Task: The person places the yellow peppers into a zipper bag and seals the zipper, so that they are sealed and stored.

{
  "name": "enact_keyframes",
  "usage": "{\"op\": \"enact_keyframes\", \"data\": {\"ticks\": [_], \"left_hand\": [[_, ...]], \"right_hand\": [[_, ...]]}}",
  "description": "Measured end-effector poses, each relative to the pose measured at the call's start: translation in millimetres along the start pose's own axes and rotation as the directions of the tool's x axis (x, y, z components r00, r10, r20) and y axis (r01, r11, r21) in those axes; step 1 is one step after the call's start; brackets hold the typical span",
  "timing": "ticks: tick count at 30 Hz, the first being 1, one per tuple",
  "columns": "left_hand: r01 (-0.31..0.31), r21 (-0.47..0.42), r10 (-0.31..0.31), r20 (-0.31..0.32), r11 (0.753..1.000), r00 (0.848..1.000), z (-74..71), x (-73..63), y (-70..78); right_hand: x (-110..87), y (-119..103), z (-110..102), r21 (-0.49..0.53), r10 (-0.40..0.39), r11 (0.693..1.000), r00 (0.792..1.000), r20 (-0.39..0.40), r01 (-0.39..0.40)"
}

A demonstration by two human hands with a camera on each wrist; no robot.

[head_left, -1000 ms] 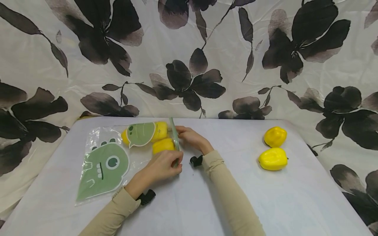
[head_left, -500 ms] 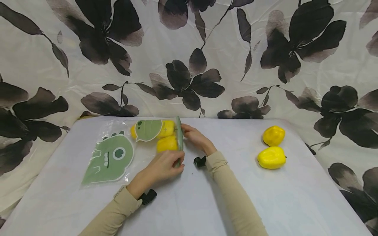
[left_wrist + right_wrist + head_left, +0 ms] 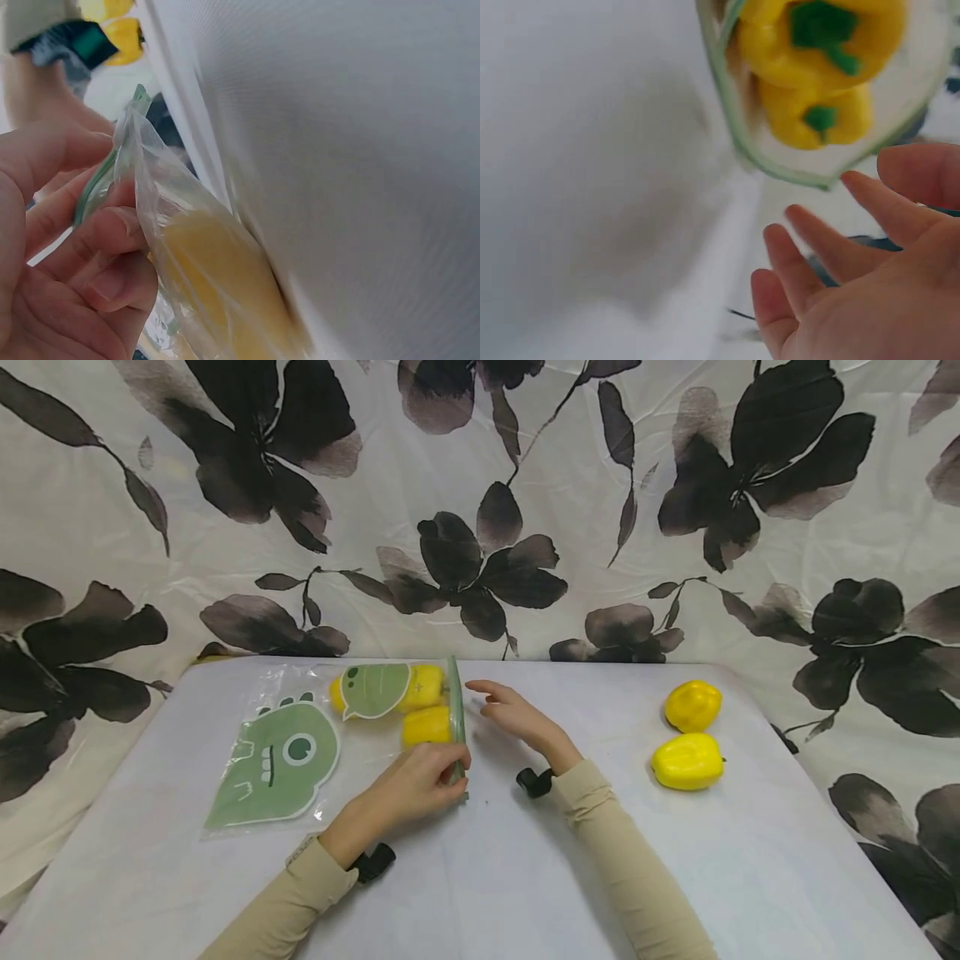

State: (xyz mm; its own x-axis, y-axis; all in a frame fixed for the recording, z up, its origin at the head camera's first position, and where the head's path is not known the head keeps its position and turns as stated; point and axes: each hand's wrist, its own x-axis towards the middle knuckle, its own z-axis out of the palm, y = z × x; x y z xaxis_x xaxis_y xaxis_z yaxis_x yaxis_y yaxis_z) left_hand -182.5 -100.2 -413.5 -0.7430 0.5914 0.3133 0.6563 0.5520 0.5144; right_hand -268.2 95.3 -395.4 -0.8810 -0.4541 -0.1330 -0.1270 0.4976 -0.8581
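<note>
Plastic bag (image 3: 292, 743) lies left of centre in the head view, two yellow peppers (image 3: 427, 725) just inside its mouth. The left hand (image 3: 416, 777) pinches the green rim (image 3: 455, 702) near its lower end, probably to steady the opening; the right hand (image 3: 525, 718), fingers extended and holding nothing, hovers just beside it. Two loose peppers (image 3: 688, 762) sit at right, seemingly within easy reach.

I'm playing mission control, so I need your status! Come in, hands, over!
Left grip pinching bag at green rim. Right grip open, holding nothing. Two yellow peppers in bag, two more on table. Bag open, nothing seen in the way.
</note>
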Motion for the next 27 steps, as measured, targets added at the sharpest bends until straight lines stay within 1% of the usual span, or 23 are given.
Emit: {"op": "enact_keyframes", "data": {"ticks": [2, 4, 6, 8, 10, 12, 14, 16, 19, 21, 22, 24, 27], "left_hand": [[0.008, -0.009, -0.008, 0.001, 1.000, 1.000, 0.2, -0.5, 0.1], [0.017, -0.019, -0.017, 0.003, 1.000, 1.000, 0.1, -1.1, 0.3], [0.028, -0.029, -0.028, 0.008, 0.999, 1.000, -0.1, -1.2, 1.1], [0.025, -0.032, -0.025, 0.006, 0.999, 1.000, -0.4, -1.3, 1.2], [0.019, -0.032, -0.019, 0.003, 0.999, 1.000, -0.7, -1.0, 1.5], [0.011, -0.028, -0.011, -0.004, 1.000, 1.000, -0.8, -0.7, 1.9], [0.009, -0.031, -0.009, -0.008, 0.999, 1.000, -1.0, -0.5, 2.0], [0.014, -0.034, -0.015, -0.010, 0.999, 1.000, -1.0, -0.1, 2.3], [0.022, -0.044, -0.022, -0.008, 0.999, 1.000, -1.3, 0.3, 2.7], [0.025, -0.049, -0.026, -0.008, 0.998, 1.000, -1.6, 0.4, 2.7], [0.026, -0.051, -0.027, -0.008, 0.998, 1.000, -1.7, 0.4, 2.7], [0.028, -0.053, -0.028, -0.008, 0.998, 1.000, -1.9, 0.3, 2.6], [0.025, -0.055, -0.025, -0.008, 0.998, 1.000, -2.0, 0.0, 2.6]], "right_hand": [[-14.4, -4, -7, -0.058, -0.025, 0.998, 1.000, -0.001, 0.025], [-32.2, -7, -17, -0.128, -0.065, 0.990, 0.998, -0.009, 0.063], [-52.9, -8, -30, -0.188, -0.120, 0.976, 0.992, -0.028, 0.113], [-75.6, -7, -45, -0.237, -0.175, 0.959, 0.983, -0.056, 0.157], [-100.0, -4, -63, -0.248, -0.204, 0.952, 0.975, -0.091, 0.176], [-124.4, 2, -83, -0.244, -0.217, 0.953, 0.967, -0.132, 0.181], [-146.9, 11, -104, -0.227, -0.193, 0.962, 0.963, -0.186, 0.149], [-167.8, 21, -124, -0.216, -0.164, 0.970, 0.955, -0.249, 0.110], [-193.6, 46, -151, -0.196, -0.120, 0.979, 0.934, -0.337, 0.055], [-206.1, 66, -166, -0.166, -0.096, 0.986, 0.923, -0.373, 0.036], [-210.8, 77, -172, -0.142, -0.087, 0.989, 0.921, -0.380, 0.034], [-218.0, 99, -182, -0.086, -0.056, 0.996, 0.924, -0.379, 0.025], [-223.1, 127, -189, 0.029, -0.008, 0.999, 0.947, -0.320, 0.018]]}}
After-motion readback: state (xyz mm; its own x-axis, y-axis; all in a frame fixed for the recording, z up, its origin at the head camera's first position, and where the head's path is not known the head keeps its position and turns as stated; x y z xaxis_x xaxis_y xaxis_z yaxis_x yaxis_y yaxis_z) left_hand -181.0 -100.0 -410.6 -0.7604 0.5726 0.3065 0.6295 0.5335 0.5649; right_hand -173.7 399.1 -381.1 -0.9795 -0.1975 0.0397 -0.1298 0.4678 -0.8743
